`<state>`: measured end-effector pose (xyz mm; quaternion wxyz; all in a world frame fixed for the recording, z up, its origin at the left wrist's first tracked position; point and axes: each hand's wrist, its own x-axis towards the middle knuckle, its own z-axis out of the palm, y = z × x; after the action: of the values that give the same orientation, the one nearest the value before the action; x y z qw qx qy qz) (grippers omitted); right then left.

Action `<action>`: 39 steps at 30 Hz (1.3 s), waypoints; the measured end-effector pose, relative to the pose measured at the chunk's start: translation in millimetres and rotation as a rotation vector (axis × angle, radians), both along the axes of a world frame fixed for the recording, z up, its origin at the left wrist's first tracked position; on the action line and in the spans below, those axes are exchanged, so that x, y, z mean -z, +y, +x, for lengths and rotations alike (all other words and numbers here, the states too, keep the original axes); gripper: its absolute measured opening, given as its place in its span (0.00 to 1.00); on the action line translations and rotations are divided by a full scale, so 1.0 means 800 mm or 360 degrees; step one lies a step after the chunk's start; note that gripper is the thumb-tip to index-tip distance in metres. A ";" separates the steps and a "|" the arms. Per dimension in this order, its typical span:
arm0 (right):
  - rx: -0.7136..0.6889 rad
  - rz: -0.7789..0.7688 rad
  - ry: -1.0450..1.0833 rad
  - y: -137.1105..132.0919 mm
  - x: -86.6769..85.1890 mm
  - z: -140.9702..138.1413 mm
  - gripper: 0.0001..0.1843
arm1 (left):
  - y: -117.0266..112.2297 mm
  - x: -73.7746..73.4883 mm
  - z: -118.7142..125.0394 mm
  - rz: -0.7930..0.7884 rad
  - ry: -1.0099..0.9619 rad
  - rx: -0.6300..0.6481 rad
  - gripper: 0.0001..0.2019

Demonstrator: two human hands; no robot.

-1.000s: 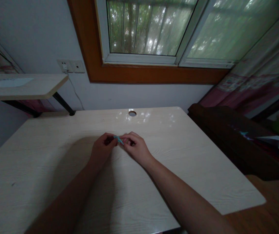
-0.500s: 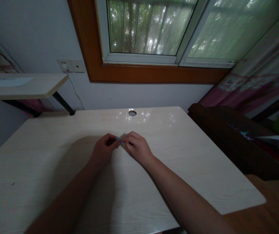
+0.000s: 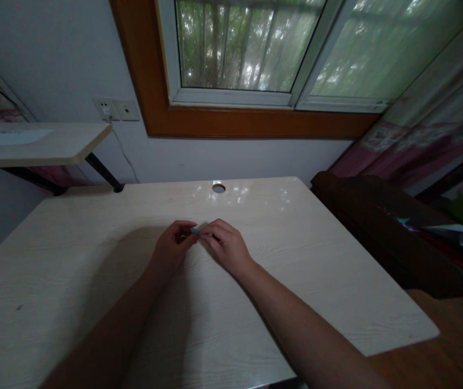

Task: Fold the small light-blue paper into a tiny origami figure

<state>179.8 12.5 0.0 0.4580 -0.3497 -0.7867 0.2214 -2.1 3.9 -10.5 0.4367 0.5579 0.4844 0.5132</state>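
A small light-blue piece (image 3: 194, 230), too small for me to name, sits between my two hands over the middle of the desk. My left hand (image 3: 172, 242) pinches it between thumb and fingers from the left. From the right, my right hand (image 3: 228, 243) has its thumb and fingertips pressed together at the piece's right end. The fingertips of both hands almost meet, and they hide most of the piece. Below them is the pale wood-grain desk top (image 3: 316, 281).
A round cable hole (image 3: 219, 188) lies near the desk's back edge. At the left, a raised shelf (image 3: 73, 146) on black legs carries a paper sheet. Beyond are a wall socket (image 3: 126, 110) and a window. Dark wooden furniture (image 3: 377, 232) stands at the right.
The fingers have shifted slightly around the blue piece, and less of it shows by my right fingertips. Both hands stay in nearly the same place.
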 end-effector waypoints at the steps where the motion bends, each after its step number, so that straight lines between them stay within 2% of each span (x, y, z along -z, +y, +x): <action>1: 0.0024 -0.0032 0.0029 0.000 0.001 -0.001 0.05 | 0.000 0.000 0.000 0.0004 0.0019 -0.0015 0.15; 7: 0.0142 -0.0258 0.0204 0.001 0.005 -0.006 0.03 | -0.002 -0.001 0.002 0.0039 0.0064 -0.0071 0.14; 24: -0.0004 -0.0786 0.0553 0.011 0.011 -0.006 0.07 | -0.007 -0.004 0.006 0.0133 0.0265 -0.0073 0.11; 32: 0.0015 -0.0854 0.0678 0.012 0.013 -0.007 0.07 | -0.007 -0.007 0.003 0.0137 0.0375 0.0026 0.07; 39: 0.0014 -0.0668 0.0643 0.011 0.015 -0.006 0.07 | -0.009 -0.012 0.004 0.0076 0.0475 0.0022 0.08</action>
<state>175.1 21.0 -12.1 0.5241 -0.3892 -0.6149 0.4424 1.4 -3.3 -0.9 0.3498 0.6416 0.5277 0.4330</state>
